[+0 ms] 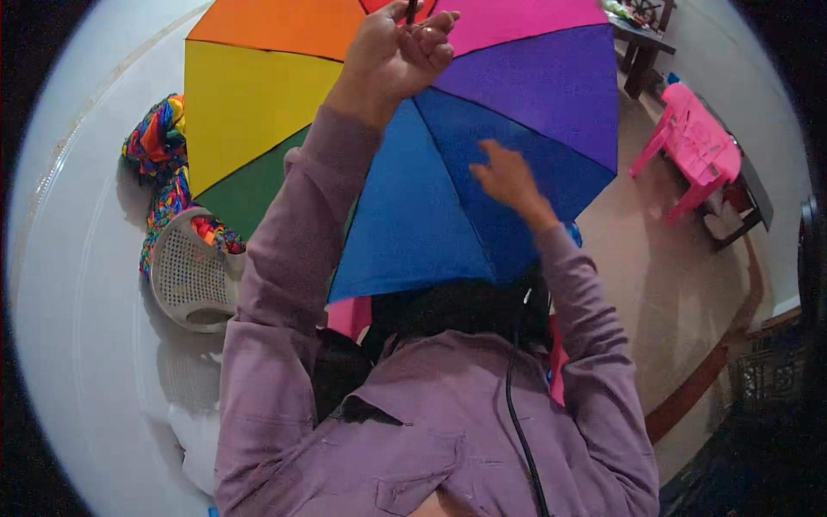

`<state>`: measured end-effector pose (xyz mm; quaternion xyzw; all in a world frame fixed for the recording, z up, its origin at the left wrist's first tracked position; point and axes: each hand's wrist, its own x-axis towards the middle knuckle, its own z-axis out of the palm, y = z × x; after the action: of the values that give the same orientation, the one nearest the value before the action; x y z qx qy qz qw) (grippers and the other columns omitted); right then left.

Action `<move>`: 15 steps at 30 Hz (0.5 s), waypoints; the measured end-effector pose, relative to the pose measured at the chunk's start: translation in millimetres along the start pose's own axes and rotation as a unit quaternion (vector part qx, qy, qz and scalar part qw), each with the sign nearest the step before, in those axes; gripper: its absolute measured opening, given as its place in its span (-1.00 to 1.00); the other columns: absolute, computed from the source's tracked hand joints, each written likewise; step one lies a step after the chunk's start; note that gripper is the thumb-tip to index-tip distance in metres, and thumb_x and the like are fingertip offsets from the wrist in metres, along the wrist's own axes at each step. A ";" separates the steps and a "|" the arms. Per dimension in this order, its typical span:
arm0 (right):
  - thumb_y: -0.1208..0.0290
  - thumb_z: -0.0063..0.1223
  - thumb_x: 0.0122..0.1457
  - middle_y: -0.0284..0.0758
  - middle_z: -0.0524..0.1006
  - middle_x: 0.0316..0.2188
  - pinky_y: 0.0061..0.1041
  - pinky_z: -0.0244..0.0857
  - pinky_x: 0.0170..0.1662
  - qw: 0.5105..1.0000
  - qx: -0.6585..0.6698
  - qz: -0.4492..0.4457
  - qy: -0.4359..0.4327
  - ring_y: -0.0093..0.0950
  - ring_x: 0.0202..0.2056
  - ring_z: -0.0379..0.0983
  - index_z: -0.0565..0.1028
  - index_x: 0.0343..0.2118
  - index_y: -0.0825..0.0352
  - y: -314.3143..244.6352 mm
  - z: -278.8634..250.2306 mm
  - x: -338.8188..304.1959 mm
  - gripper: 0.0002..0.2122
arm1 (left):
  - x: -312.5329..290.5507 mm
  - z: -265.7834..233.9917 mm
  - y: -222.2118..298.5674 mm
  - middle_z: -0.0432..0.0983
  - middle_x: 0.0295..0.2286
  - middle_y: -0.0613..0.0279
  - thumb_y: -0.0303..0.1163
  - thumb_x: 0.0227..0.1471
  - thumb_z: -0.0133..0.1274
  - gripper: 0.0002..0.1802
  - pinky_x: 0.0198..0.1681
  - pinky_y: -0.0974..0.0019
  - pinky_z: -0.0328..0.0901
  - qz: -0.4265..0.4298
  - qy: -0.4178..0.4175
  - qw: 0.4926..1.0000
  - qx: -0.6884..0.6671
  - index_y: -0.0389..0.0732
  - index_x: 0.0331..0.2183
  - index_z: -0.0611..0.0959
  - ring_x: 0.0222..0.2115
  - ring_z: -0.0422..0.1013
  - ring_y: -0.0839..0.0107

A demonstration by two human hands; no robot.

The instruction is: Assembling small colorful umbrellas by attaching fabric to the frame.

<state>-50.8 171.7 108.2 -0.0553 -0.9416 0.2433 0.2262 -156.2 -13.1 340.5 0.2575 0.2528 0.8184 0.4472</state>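
Note:
An umbrella (534,95) is spread open before me, its panels orange, yellow, green, blue, purple and pink. My left hand (401,50) is raised at the top middle, fingers curled round the umbrella's thin dark shaft (413,10). Lower and to the right, my right hand (510,179) is in front of a dark blue panel, with its fingers apart and nothing in them. It is slightly blurred, and I cannot tell whether it touches the fabric.
A grey perforated plastic chair (185,267) stands at the left beside a multicoloured bundle of cloth (159,142). To the right are a pink plastic chair (699,142) and a dark table (642,43). A black cable (510,388) hangs down over my shirt.

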 end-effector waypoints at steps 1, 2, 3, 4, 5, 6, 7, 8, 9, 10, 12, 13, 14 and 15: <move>0.21 0.17 0.19 0.01 0.61 -0.22 -0.07 0.42 -0.08 1.000 -0.015 0.016 -0.018 0.00 -0.13 0.57 0.45 0.06 0.33 8.2 23.9 -12.2 -0.57 | 0.3 -0.3 -3.6 0.61 -0.52 0.20 -0.10 0.39 -0.28 -0.50 -0.48 0.31 0.37 0.017 0.017 1.000 0.014 -0.38 -0.02 0.44 -0.64 0.45 0.42; 0.21 0.17 0.19 0.01 0.61 -0.22 -0.07 0.42 -0.08 1.000 -0.012 0.016 -0.024 0.00 -0.13 0.57 0.45 0.06 0.33 5.4 35.5 -21.0 -0.57 | 0.9 -0.9 -5.2 0.59 -0.53 0.22 -0.11 0.39 -0.30 -0.50 -0.50 0.33 0.36 0.035 0.032 0.998 0.029 -0.38 -0.02 0.45 -0.64 0.44 0.43; 0.20 0.16 0.20 0.04 0.59 -0.17 -0.04 0.40 -0.04 0.992 -0.026 0.073 -0.104 0.03 -0.09 0.54 0.46 0.02 0.35 1.3 48.3 -29.2 -0.59 | 0.4 -2.0 -6.1 0.59 -0.53 0.22 -0.11 0.39 -0.30 -0.50 -0.50 0.33 0.36 0.035 0.039 0.998 0.027 -0.38 -0.02 0.45 -0.64 0.44 0.43; 0.19 0.15 0.20 0.06 0.57 -0.12 0.00 0.38 0.00 0.974 -0.039 0.130 -0.181 0.06 -0.04 0.51 0.46 -0.02 0.36 0.4 57.6 -34.8 -0.61 | 1.2 -1.2 -6.8 0.59 -0.54 0.22 -0.11 0.39 -0.31 -0.51 -0.50 0.33 0.35 0.034 0.045 0.998 0.022 -0.38 -0.03 0.45 -0.65 0.43 0.44; 0.19 0.15 0.20 0.06 0.57 -0.12 0.00 0.38 0.00 0.973 -0.037 0.130 -0.185 0.06 -0.04 0.51 0.46 -0.02 0.36 3.4 67.7 -38.9 -0.61 | 1.7 -0.5 -7.8 0.58 -0.54 0.23 -0.12 0.39 -0.31 -0.51 -0.51 0.33 0.34 0.033 0.050 0.998 0.017 -0.38 -0.04 0.46 -0.65 0.42 0.44; 0.20 0.14 0.21 0.06 0.58 -0.14 0.01 0.39 -0.02 0.974 -0.041 0.129 -0.183 0.06 -0.06 0.52 0.47 -0.05 0.37 6.6 79.6 -42.7 -0.63 | 2.4 -0.9 -9.1 0.58 -0.55 0.23 -0.13 0.40 -0.32 -0.51 -0.52 0.34 0.33 0.033 0.056 0.998 0.012 -0.38 -0.05 0.46 -0.66 0.41 0.45; 0.21 0.13 0.21 0.06 0.58 -0.15 0.01 0.40 -0.03 0.975 -0.045 0.126 -0.180 0.07 -0.08 0.53 0.48 -0.08 0.38 8.5 91.3 -44.3 -0.65 | 3.7 -4.6 -8.9 0.58 -0.55 0.23 -0.13 0.40 -0.32 -0.51 -0.52 0.34 0.33 0.033 0.061 0.997 0.013 -0.38 -0.05 0.46 -0.66 0.41 0.45; 0.22 0.11 0.22 0.06 0.59 -0.16 0.02 0.41 -0.04 0.975 -0.050 0.123 -0.177 0.07 -0.09 0.54 0.48 -0.11 0.38 11.6 101.9 -44.2 -0.67 | 5.0 -8.4 -8.8 0.58 -0.55 0.23 -0.13 0.40 -0.32 -0.51 -0.52 0.34 0.33 0.033 0.063 0.997 0.016 -0.38 -0.06 0.47 -0.67 0.40 0.45; 0.22 0.11 0.22 0.06 0.59 -0.16 0.02 0.41 -0.04 0.975 -0.046 0.122 -0.182 0.07 -0.09 0.54 0.48 -0.11 0.38 13.3 109.4 -42.6 -0.67 | 6.1 -12.7 -9.3 0.58 -0.54 0.23 -0.14 0.40 -0.32 -0.52 -0.52 0.33 0.33 0.031 0.066 0.997 0.017 -0.38 -0.06 0.47 -0.67 0.39 0.45; 0.26 0.09 0.21 0.07 0.59 -0.17 0.03 0.41 -0.05 0.973 -0.054 0.117 -0.193 0.07 -0.11 0.54 0.49 -0.12 0.39 15.6 116.4 -39.8 -0.70 | 7.2 -16.9 -9.4 0.58 -0.54 0.23 -0.14 0.40 -0.32 -0.52 -0.52 0.33 0.33 0.029 0.069 0.997 0.019 -0.38 -0.07 0.47 -0.68 0.38 0.46; 0.33 0.05 0.20 0.07 0.59 -0.19 0.04 0.43 -0.08 0.968 -0.069 0.106 -0.215 0.08 -0.13 0.55 0.51 -0.15 0.39 18.1 126.7 -34.4 -0.75 | 10.2 -23.4 -6.6 0.58 -0.54 0.23 -0.15 0.39 -0.32 -0.53 -0.52 0.34 0.33 0.035 0.087 0.995 0.018 -0.38 -0.07 0.47 -0.68 0.38 0.46; 0.33 0.05 0.20 0.07 0.59 -0.19 0.04 0.43 -0.08 0.968 -0.066 0.106 -0.219 0.08 -0.13 0.55 0.51 -0.15 0.39 18.0 129.9 -33.0 -0.75 | 11.1 -24.3 -4.9 0.59 -0.53 0.22 -0.16 0.39 -0.32 -0.53 -0.52 0.34 0.33 0.041 0.099 0.994 0.017 -0.39 -0.07 0.47 -0.69 0.37 0.46; 0.37 0.03 0.19 0.07 0.59 -0.19 0.04 0.43 -0.10 0.969 -0.069 0.097 -0.216 0.08 -0.15 0.55 0.52 -0.16 0.39 18.1 132.4 -31.5 -0.76 | 11.9 -26.7 -3.5 0.59 -0.53 0.22 -0.16 0.39 -0.32 -0.54 -0.53 0.34 0.33 0.047 0.110 0.993 0.016 -0.39 -0.08 0.47 -0.69 0.37 0.46; 0.41 0.01 0.17 0.07 0.59 -0.20 0.04 0.44 -0.11 0.970 -0.071 0.088 -0.213 0.09 -0.16 0.56 0.52 -0.18 0.39 18.2 134.5 -29.7 -0.78 | 12.6 -32.1 -1.8 0.59 -0.53 0.22 -0.16 0.39 -0.32 -0.54 -0.53 0.34 0.33 0.046 0.114 0.992 0.017 -0.39 -0.08 0.47 -0.69 0.37 0.46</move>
<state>-85.3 123.0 -17.2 -0.1012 -0.9744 0.2007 -0.0064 -181.8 -7.3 318.1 0.1811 0.3037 0.8579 0.3727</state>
